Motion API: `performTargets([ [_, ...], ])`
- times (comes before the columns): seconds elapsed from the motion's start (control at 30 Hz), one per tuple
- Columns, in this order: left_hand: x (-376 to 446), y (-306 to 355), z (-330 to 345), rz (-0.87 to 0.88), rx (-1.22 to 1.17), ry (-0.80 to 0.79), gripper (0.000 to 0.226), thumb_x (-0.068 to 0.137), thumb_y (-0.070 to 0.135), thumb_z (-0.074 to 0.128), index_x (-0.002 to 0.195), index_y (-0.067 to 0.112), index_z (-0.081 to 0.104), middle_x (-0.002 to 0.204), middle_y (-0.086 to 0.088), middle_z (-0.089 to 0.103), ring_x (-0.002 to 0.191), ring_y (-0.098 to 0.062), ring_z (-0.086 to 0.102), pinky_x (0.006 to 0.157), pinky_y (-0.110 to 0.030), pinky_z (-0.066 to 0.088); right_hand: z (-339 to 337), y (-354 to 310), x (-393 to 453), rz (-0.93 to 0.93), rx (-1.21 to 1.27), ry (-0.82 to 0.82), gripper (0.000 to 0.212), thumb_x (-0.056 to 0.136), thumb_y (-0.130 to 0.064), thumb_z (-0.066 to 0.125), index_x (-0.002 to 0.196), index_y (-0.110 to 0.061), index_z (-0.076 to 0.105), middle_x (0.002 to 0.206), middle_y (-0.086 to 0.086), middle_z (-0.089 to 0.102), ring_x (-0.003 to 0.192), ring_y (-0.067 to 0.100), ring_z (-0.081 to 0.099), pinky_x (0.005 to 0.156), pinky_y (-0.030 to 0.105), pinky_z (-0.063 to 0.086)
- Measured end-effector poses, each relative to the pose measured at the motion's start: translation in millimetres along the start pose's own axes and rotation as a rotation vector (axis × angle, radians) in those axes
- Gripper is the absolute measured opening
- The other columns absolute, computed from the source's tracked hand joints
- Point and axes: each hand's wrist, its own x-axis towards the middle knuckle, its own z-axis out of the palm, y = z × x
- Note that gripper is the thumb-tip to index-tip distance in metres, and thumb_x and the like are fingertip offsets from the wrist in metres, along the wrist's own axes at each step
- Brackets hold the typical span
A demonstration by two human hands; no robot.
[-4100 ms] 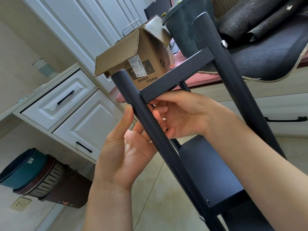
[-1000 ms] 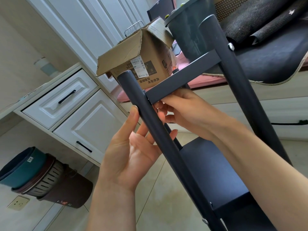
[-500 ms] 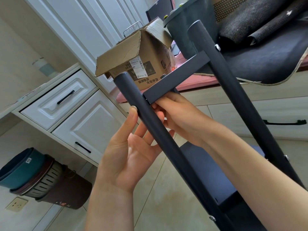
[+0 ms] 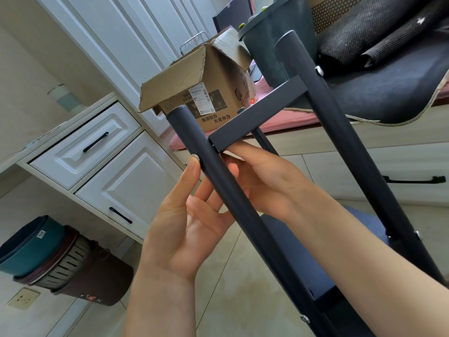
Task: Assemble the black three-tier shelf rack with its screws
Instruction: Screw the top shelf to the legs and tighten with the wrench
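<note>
Tilting slightly since earlier, the rack [image 4: 245, 215] is resting against the left hand [image 4: 187, 229], fingers straight; right hand [image 4: 264, 181] fingers are pinching under the crossbar [image 4: 257, 117].

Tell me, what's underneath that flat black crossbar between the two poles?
Under the top shelf edge, the right hand reaches in, fingers pressed up at the corner by the near pole. Its fingertips are covered by the pole, so any screw there is hidden.

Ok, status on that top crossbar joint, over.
Left hand open, fingers behind near post. Right hand under top crossbar at the joint. No screw visible there; far-post screw in. Nothing blocking.
</note>
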Motion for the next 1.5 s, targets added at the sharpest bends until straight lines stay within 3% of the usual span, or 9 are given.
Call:
performTargets([
  [0.1, -1, 0, 2, 0.002, -0.002, 0.002, 0.038, 0.063, 0.032, 0.095, 0.097, 0.02, 0.084, 0.107, 0.0, 0.078, 0.098, -0.016, 0.075, 0.089, -0.045, 0.059, 0, 1, -1, -0.166, -0.088, 0.1, 0.033, 0.094, -0.023, 0.064, 0.121, -0.004, 0.064, 0.089, 0.011, 0.053, 0.087, 0.022, 0.05, 0.078, 0.034, 0.04],
  [0.2, -3, 0, 5, 0.005, -0.023, 0.023, 0.039, 0.06, 0.029, 0.097, 0.095, 0.018, 0.084, 0.107, -0.001, 0.078, 0.097, -0.019, 0.076, 0.087, -0.046, 0.059, -5, -2, -3, -0.288, -0.21, 0.115, 0.013, 0.087, -0.022, 0.068, 0.096, -0.013, 0.069, 0.068, -0.004, 0.053, 0.067, 0.009, 0.045, 0.071, 0.029, 0.036],
  [0.33, -5, 1, 6, 0.017, -0.039, 0.051, 0.044, 0.057, 0.026, 0.098, 0.098, 0.017, 0.083, 0.11, -0.004, 0.076, 0.097, -0.023, 0.076, 0.091, -0.051, 0.058, -12, -8, -5, -0.347, -0.35, 0.074, 0.012, 0.078, -0.027, 0.067, 0.072, -0.026, 0.077, 0.068, -0.012, 0.063, 0.068, 0.003, 0.053, 0.077, 0.029, 0.038],
  [0.47, -5, 1, 6, 0.012, -0.045, 0.049, 0.048, 0.055, 0.025, 0.1, 0.099, 0.018, 0.083, 0.113, -0.004, 0.076, 0.099, -0.023, 0.075, 0.099, -0.054, 0.052, -17, -13, -3, -0.333, -0.385, -0.011, 0.014, 0.079, -0.025, 0.067, 0.078, -0.028, 0.08, 0.07, -0.013, 0.068, 0.069, 0.0, 0.059, 0.081, 0.03, 0.04],
  [0.8, -3, 0, 1, 0.02, -0.032, 0.075, 0.056, 0.058, 0.025, 0.099, 0.11, 0.02, 0.079, 0.118, -0.008, 0.074, 0.1, -0.028, 0.075, 0.084, -0.052, 0.058, -16, -17, -2, -0.428, -0.659, 0.083, 0.014, 0.094, -0.025, 0.064, 0.088, -0.027, 0.076, 0.074, -0.02, 0.069, 0.073, -0.007, 0.062, 0.073, 0.02, 0.043],
  [0.93, -3, 0, 0, 0.036, -0.018, 0.089, 0.052, 0.056, 0.025, 0.1, 0.104, 0.022, 0.081, 0.116, -0.008, 0.074, 0.098, -0.028, 0.075, 0.083, -0.052, 0.058, -12, -13, -4, -0.473, -0.62, 0.068, 0.021, 0.098, -0.011, 0.058, 0.091, -0.024, 0.073, 0.074, -0.019, 0.07, 0.071, -0.008, 0.064, 0.064, 0.006, 0.045],
  [1.13, -4, -1, 1, 0.032, -0.014, 0.043, 0.049, 0.063, 0.026, 0.096, 0.109, 0.02, 0.079, 0.115, -0.008, 0.075, 0.097, -0.026, 0.076, 0.083, -0.051, 0.058, -6, -4, 1, -0.256, -0.34, 0.117, 0.012, 0.094, -0.023, 0.064, 0.098, -0.018, 0.074, 0.097, 0.001, 0.07, 0.094, 0.016, 0.06, 0.093, 0.041, 0.044],
  [1.33, -2, -1, -1, 0.037, 0.006, 0.05, 0.049, 0.062, 0.027, 0.097, 0.108, 0.022, 0.08, 0.117, -0.008, 0.074, 0.098, -0.025, 0.075, 0.081, -0.05, 0.058, -3, 1, -1, -0.059, -0.075, -0.004, 0.018, 0.093, -0.033, 0.064, 0.107, -0.022, 0.067, 0.099, 0.002, 0.058, 0.099, 0.021, 0.052, 0.075, 0.026, 0.054],
  [1.5, -1, 0, -3, 0.034, 0.017, 0.047, 0.046, 0.064, 0.031, 0.096, 0.106, 0.021, 0.081, 0.113, -0.007, 0.076, 0.097, -0.023, 0.075, 0.09, -0.049, 0.057, -8, 0, -2, -0.144, -0.088, 0.001, 0.017, 0.091, -0.026, 0.064, 0.104, -0.02, 0.072, 0.093, -0.001, 0.066, 0.092, 0.016, 0.058, 0.09, 0.036, 0.041],
])
